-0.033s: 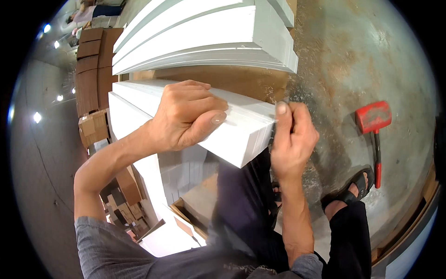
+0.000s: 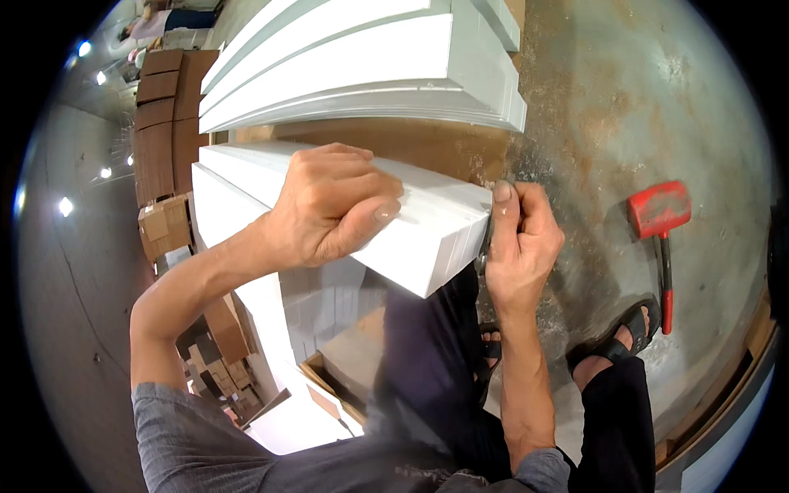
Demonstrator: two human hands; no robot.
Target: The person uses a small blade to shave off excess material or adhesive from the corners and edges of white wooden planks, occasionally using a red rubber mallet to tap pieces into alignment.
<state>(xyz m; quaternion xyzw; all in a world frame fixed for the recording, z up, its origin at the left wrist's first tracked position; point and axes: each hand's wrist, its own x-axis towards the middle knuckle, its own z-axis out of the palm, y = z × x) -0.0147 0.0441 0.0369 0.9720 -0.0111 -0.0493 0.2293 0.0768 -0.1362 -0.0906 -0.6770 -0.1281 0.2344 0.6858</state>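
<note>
A long white board-like piece (image 2: 419, 238), with fine lines along its end, lies in front of me. My left hand (image 2: 337, 201) is closed over its top, the thumb along the surface and the fingertips hidden. At the right end of the white piece, my right hand (image 2: 522, 238) is closed, thumb against bent fingers. A small dark, partly shiny thing (image 2: 482, 260) shows between that hand and the piece's end; its kind cannot be made out.
More white pieces (image 2: 370, 62) lie side by side beyond, on brown cardboard (image 2: 394, 135). A red-headed mallet (image 2: 660, 209) rests on the concrete floor to the right, near my sandalled foot (image 2: 616, 345). Brown cartons (image 2: 156, 131) are stacked at left, and another person (image 2: 177, 20) is far off.
My right hand has shifted slightly to the right, and more of the dark thing shows beside the end of the white piece. My left hand stays in place.
</note>
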